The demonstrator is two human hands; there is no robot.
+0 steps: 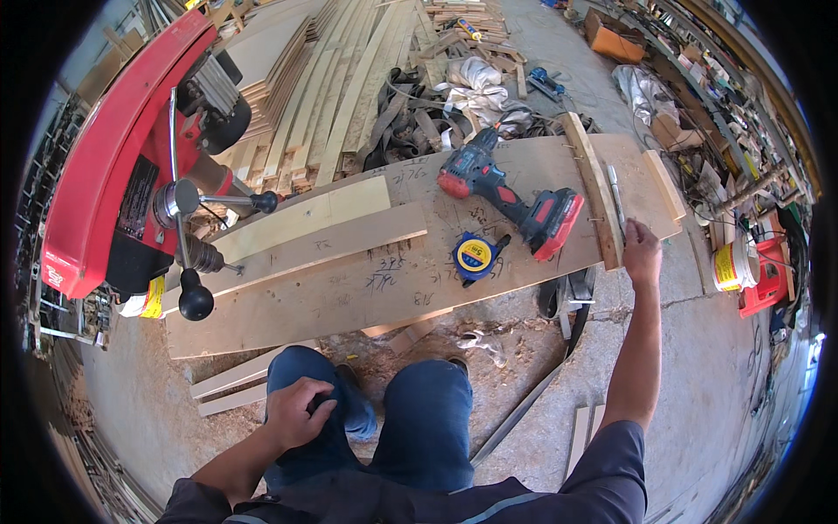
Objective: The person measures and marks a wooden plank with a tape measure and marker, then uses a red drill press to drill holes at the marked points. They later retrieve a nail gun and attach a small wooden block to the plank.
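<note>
My right hand point(643, 253) reaches over the right end of a large brown board point(349, 306). Its fingers are pinched at the near end of a slim white-and-grey pen point(614, 188), beside a narrow wooden strip point(594, 183). On my left thigh rests my left hand point(298, 412), its fingers curled; something dark shows between thumb and fingers, too unclear to name. A red-and-black cordless drill point(502, 192) lies on the board to the left of the strip. Closer to me sits a blue-and-yellow tape measure point(476, 256).
A red drill press point(122, 157) with lever handles stands over the board's left end, its bit above a long wooden strip point(332, 240). Stacked planks point(349, 79) lie behind. Cluttered shelves point(724, 105), a white bucket point(735, 266) and a red stool point(768, 278) are at right.
</note>
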